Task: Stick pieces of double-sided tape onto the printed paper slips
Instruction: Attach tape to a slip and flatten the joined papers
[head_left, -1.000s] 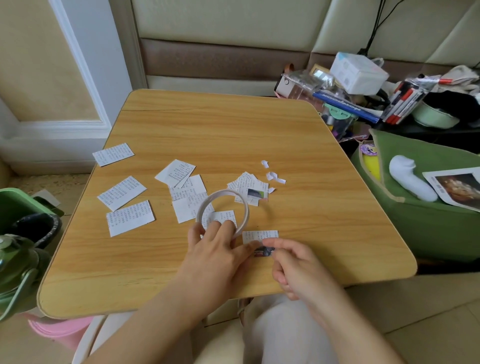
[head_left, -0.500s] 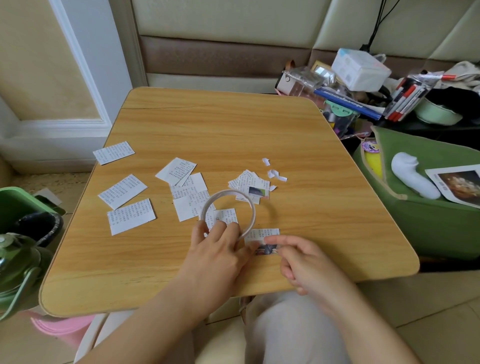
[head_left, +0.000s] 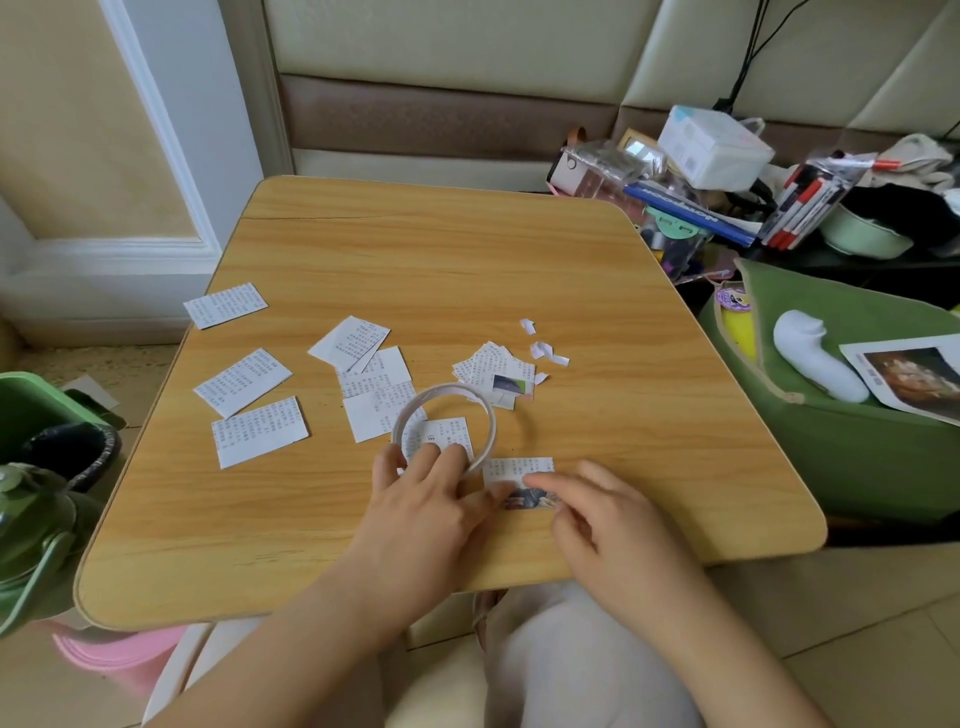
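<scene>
Left hand: the left hand (head_left: 426, 499) grips the tape roll (head_left: 444, 423), fingers curled over its near rim, thumb reaching toward the slip at 3 o'clock of it.
Right hand: the right hand (head_left: 597, 512) lies over the near edge of the slip (head_left: 519, 475), forefinger stretched along its picture strip; whether it pinches a tape end I cannot tell, the fingertips being too small to read.
Step in hand: likely laying tape from the roll onto this slip.
Doing it well: keep the slip flat under one fingertip, draw the tape low and straight, press from one end to the other so no crease forms, tear only once it is bonded.
Risk: light paper may lift with the sticky tape.
Other slips: a loose group (head_left: 249, 382) at 9 o'clock of the roll, a small stack (head_left: 491, 371) at 1 o'clock, torn scraps (head_left: 543, 348) beyond it.
Counter: the counter (head_left: 467, 260) is wood-grained with rounded corners.
Room: padded wall at 12 o'clock, cluttered stationery (head_left: 800, 208) at 2 o'clock, a green bag (head_left: 857, 467) at 3 o'clock, a green bin (head_left: 31, 400) at 9 o'clock.
</scene>
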